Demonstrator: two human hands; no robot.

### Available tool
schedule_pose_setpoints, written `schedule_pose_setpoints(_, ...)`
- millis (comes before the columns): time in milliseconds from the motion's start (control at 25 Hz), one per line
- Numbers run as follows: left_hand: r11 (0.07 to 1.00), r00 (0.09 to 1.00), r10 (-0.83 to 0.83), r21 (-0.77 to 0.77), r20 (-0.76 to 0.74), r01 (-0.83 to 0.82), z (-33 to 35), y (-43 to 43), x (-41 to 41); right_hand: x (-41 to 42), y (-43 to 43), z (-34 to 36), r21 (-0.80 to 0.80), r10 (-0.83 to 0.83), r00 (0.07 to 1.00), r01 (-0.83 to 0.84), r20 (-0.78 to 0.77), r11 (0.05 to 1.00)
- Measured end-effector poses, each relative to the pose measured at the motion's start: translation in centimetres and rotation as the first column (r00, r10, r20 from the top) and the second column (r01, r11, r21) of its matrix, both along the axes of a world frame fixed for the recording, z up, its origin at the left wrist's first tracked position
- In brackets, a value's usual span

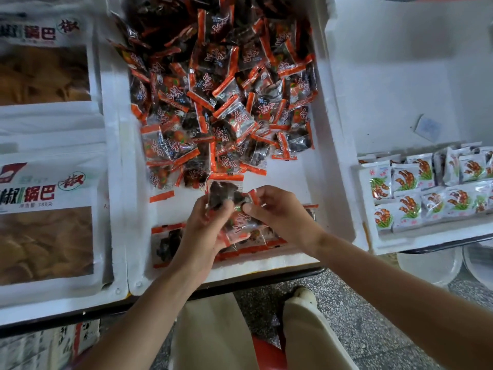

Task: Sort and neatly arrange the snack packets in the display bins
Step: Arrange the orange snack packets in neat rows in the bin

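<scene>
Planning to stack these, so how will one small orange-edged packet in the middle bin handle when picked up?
Probably light: the packet is held by fingertips of left hand and right hand. Glossy film looks slippery. Lumpy dark filling likely stops it lying flat, like the jumbled pile.

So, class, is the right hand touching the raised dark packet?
Touching: head view shows the right hand pinching the dark packet the left hand also grips.

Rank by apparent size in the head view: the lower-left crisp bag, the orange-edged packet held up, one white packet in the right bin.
1. The crisp bag, clearly largest.
2-3. The orange-edged packet and the white packet look about alike. The held one sits nearer the camera, so I won't rank them.
</scene>
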State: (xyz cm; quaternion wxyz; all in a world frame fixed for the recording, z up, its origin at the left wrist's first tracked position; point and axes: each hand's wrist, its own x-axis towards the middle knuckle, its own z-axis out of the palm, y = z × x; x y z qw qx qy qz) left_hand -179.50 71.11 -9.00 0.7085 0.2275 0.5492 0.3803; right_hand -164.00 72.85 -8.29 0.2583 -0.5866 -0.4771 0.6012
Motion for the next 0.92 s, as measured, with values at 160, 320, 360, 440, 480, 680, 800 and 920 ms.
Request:
schedule_pose_setpoints(160,1.000,0.995,0.021,-0.020,0.093,-0.019,-0.5,0.1,-0.9,0.2,0.2,-0.2,-0.059,0.023,0.997,-0.028,-0.077,0.998)
schedule_pose_setpoints(320,0.983,0.985,0.175,0.065,0.003,-0.174,-0.4,0.1,-3.2,-0.1,0.8,-0.1,-0.062,0.032,0.991,-0.040,-0.129,0.997)
schedule_pose_setpoints(360,0.971,0.978,0.209,0.125,-0.026,-0.204,-0.2,0.1,-4.1,-0.4,1.3,-0.2,-0.044,-0.005,0.992,-0.001,-0.123,0.999)
schedule_pose_setpoints(440,0.938,0.960,0.271,0.241,-0.067,-0.248,0.1,0.0,-6.0,-1.1,2.8,-0.5,0.054,-0.092,0.996,0.093,-0.021,0.994)
schedule_pose_setpoints(480,0.921,0.950,0.301,0.283,-0.084,-0.267,0.3,-0.1,-7.0,-1.8,3.6,-0.9,0.150,-0.083,0.993,0.069,0.089,0.986)
schedule_pose_setpoints(680,0.869,0.913,0.390,0.377,-0.123,-0.321,1.1,-1.5,-11.0,-9.2,6.3,-3.0,0.319,0.218,0.872,-0.378,0.439,0.869)
schedule_pose_setpoints(800,0.865,0.904,0.409,0.370,-0.126,-0.339,1.0,-2.5,-12.3,-12.5,7.0,-4.0,0.292,0.299,0.790,-0.505,0.535,0.812)
schedule_pose_setpoints(920,0.862,0.901,0.419,0.362,-0.109,-0.356,0.6,-3.0,-12.7,-13.0,7.5,-4.9,0.254,0.326,0.769,-0.526,0.550,0.812)
